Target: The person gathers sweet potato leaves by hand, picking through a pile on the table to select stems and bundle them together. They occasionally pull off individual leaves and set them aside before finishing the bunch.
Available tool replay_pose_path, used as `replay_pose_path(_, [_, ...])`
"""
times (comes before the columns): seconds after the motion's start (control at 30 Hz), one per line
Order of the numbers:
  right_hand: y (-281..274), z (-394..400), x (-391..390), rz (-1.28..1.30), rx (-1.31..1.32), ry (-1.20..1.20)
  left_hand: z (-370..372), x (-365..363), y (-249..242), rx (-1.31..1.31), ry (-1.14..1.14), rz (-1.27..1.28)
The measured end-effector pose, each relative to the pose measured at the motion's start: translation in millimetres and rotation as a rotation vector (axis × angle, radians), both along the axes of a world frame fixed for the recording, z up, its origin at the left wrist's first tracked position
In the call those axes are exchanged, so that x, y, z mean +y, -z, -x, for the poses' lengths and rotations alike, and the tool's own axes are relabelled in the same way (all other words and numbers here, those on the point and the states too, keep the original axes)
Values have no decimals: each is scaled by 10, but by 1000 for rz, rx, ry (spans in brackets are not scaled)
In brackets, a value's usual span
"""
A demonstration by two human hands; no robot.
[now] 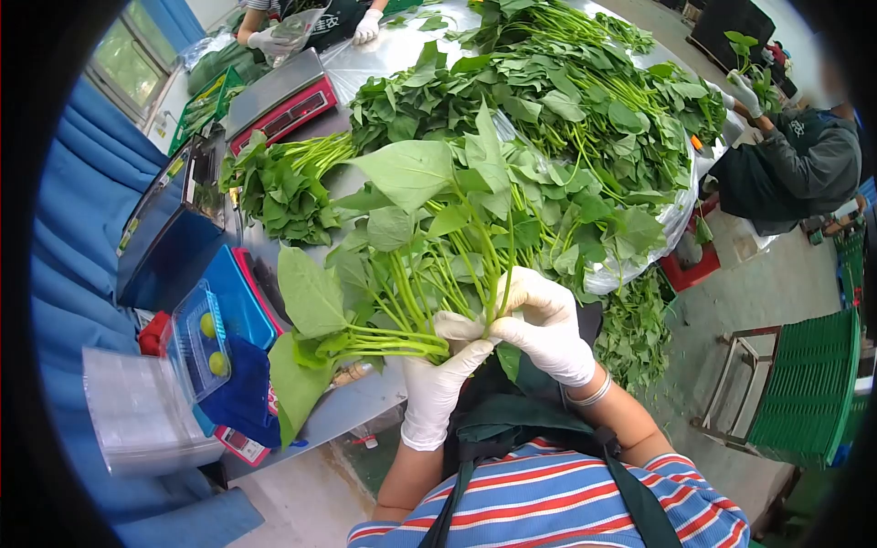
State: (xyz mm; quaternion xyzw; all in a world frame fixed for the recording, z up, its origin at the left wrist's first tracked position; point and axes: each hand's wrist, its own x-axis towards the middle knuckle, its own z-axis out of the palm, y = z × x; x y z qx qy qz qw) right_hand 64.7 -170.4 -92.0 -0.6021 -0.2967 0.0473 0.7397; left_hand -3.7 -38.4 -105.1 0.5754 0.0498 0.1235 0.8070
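Both gloved hands are closed on one bunch of leafy greens [429,265], gathered at the stems just in front of the person's chest. The left hand [437,379] is wrapped from below around the stem ends, fingers clamped shut on them, probably so the stalks are kept aligned and the bunch is borne from underneath. The right hand [546,324] is closed over the stems from above and to the side, its grip pinched on a few stalks, seemingly to press them into the bundle. The bunch is held tilted, leaves fanned up and away, stems pointed toward the body, above the near edge of the table [361,402]. A large heap of loose greens [585,100] is spread on plastic sheeting further along the table, within reach. A smaller pile of greens [279,187] is laid beside a weighing scale [279,96], likely for weighing. Stacked clear plastic containers [137,411] are set at the left, near a blue tray [239,301]. Another person's gloved hands [365,26] are seen at the far end; a further person in a dark jacket [804,164] is bent over greens at the right.
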Motion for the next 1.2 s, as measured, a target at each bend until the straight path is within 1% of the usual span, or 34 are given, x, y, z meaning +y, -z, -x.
replay_pose_path(0.07, [27,2,1,-21,-4,-8,4,6,-11,-15,-1,-26])
replay_pose_path(0.2, [2,14,-11,-11,13,-16,1,14,-16,37,19,-13])
replay_pose_path(0.27, [-14,3,-18,18,-108,5,-1,34,8,39,46,-2])
replay_pose_path(0.3, [-25,20,-30,18,-109,6,5,50,13,19,77,-30])
replay_pose_path(0.37, [-44,57,-74,-206,367,-151,18,54,1,-4,109,-59])
replay_pose_path(0.4, [13,28,-95,-218,475,-166,23,45,-25,-25,124,-41])
replay_pose_path(0.47, [-40,-13,-128,-650,662,-490,26,29,-47,-47,149,-22])
replay_pose_path(0.5, [-47,-11,-98,-743,609,-511,26,23,-52,-28,131,-18])
replay_pose_path(0.53, [-33,-17,-115,-745,605,-503,24,17,-55,-9,114,-14])
replay_pose_path(0.6, [30,-34,-148,-854,640,-655,24,19,-67,27,126,33])
replay_pose_path(0.7, [37,-33,-165,-823,609,-674,27,15,-136,182,112,92])
replay_pose_path(0.77, [23,-31,-163,-813,602,-681,28,21,-98,191,109,99])
replay_pose_path(0.83, [-9,-29,-176,-765,610,-613,30,30,-87,200,103,106])
replay_pose_path(0.87, [-26,-29,-179,-765,611,-616,31,33,-89,208,115,149])
replay_pose_path(0.93, [-52,-30,-181,-635,545,-515,33,40,-95,216,126,191])
replay_pose_path(0.97, [-45,-29,-180,-635,545,-516,35,45,-99,219,137,218])
replay_pose_path(1.03, [-23,-14,-178,-516,477,-421,42,52,-99,223,147,245])
replay_pose_path(1.07, [-40,3,-161,-517,478,-421,45,56,-96,225,152,259])
replay_pose_path(1.13, [-110,46,-118,-371,440,-274,52,56,-96,228,157,272])
replay_pose_path(1.17, [-122,53,-136,-315,461,-263,52,53,-103,223,157,274])
replay_pose_path(1.2, [-124,56,-131,-315,461,-264,51,52,-107,217,157,277])
